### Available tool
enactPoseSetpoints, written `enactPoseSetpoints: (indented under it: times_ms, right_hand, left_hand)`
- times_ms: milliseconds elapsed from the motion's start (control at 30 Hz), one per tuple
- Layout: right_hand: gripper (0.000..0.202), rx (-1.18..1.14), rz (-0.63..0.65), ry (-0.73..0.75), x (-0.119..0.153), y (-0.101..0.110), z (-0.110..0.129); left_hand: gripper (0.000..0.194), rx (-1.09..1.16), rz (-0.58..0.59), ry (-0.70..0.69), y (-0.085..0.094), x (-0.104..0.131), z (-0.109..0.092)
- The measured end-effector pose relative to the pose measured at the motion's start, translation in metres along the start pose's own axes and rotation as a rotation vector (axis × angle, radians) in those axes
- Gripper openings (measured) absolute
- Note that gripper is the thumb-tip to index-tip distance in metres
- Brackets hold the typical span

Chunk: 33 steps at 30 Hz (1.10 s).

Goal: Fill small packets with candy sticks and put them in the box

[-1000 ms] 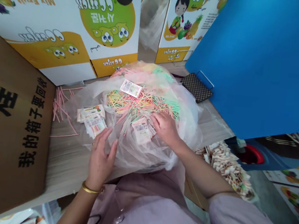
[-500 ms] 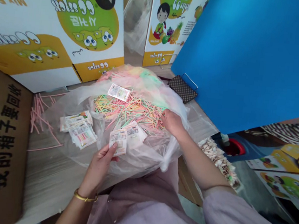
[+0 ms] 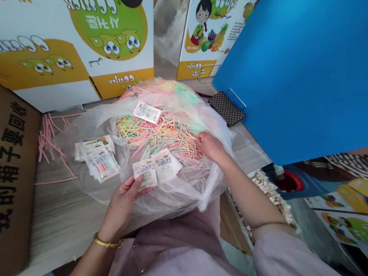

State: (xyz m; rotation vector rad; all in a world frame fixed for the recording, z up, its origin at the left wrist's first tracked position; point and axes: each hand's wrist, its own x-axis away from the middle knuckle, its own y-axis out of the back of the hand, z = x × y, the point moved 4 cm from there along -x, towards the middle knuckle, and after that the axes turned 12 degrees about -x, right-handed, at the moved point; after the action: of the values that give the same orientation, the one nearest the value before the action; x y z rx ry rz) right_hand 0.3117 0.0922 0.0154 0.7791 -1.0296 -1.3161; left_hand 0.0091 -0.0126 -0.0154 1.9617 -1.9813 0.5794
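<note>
My left hand (image 3: 129, 192) pinches a small printed packet (image 3: 145, 173) between thumb and fingers, low over the clear plastic bag (image 3: 165, 201). Fingertips of my right hand (image 3: 209, 145) are closed at the right edge of a heap of thin pink, green and yellow sticks (image 3: 161, 133); what they hold, if anything, is hidden. Just right of the held packet lie more white packets (image 3: 170, 165). One packet (image 3: 148, 112) rests on top of the heap. On the left of the bag is a small pile of packets (image 3: 103, 163).
Loose pink sticks (image 3: 45, 137) lie on the table (image 3: 54, 229) at left. Printed cartons (image 3: 117, 19) stand behind, a brown box (image 3: 5, 173) at left. A checkered pouch (image 3: 226, 108) sits beside a large blue panel (image 3: 300, 80). A striped sleeve shows at far right.
My right hand has shifted slightly left over the sticks. The packet in my left hand has tilted and moved slightly left and up.
</note>
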Motion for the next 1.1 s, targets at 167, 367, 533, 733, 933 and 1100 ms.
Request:
enactPoseSetpoints:
  times_ms: [167, 367, 533, 733, 933, 1100]
  right_hand:
    - [0.039, 0.09, 0.013, 0.08, -0.008, -0.02, 0.012]
    - [0.031, 0.159, -0.016, 0.085, -0.018, -0.034, 0.019]
    - [0.024, 0.133, -0.001, 0.163, -0.015, -0.018, 0.014]
    - [0.017, -0.162, 0.119, 0.048, -0.026, 0.002, 0.001]
    - [0.016, -0.382, 0.242, 0.076, -0.038, 0.009, 0.0]
    - [0.013, -0.515, 0.163, 0.081, -0.042, 0.003, -0.006]
  left_hand:
    - [0.044, -0.002, 0.021, 0.014, -0.006, 0.0, -0.001]
    - [0.05, 0.01, -0.024, 0.034, -0.001, 0.003, -0.002]
    - [0.041, 0.069, -0.073, 0.023, 0.006, 0.0, 0.001]
    - [0.041, 0.101, -0.054, -0.008, 0.0, -0.002, -0.003]
    - [0.041, 0.079, -0.037, 0.021, -0.001, -0.001, 0.0]
    - [0.039, 0.116, -0.097, 0.0, 0.004, -0.002, 0.001]
